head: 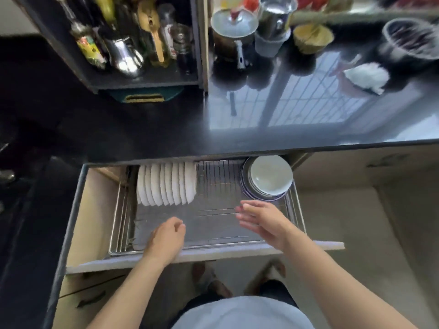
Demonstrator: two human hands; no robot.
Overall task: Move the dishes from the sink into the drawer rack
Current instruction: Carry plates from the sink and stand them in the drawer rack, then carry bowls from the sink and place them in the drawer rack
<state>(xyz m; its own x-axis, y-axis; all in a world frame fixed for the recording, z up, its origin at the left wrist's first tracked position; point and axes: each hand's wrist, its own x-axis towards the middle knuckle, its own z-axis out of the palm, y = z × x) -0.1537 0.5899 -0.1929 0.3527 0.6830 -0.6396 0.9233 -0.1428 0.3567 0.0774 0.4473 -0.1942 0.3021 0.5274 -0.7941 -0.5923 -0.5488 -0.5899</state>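
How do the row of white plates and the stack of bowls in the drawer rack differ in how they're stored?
The white plates stand on edge in a row at the rack's left; the stack of bowls sits nested, rims up, in the back right corner. The plates look plain white; the bowls show a dark rim lower down. Both rest in the drawer rack, untouched by either hand.

Sink at left edge of frame: mostly cut off and dark, contents not discernible. Back of drawer rack hidden under the bench edge. Lower bowls in stack at upper right of rack concealed by top bowl. Bottles and jars at upper left blurred, labels unreadable.
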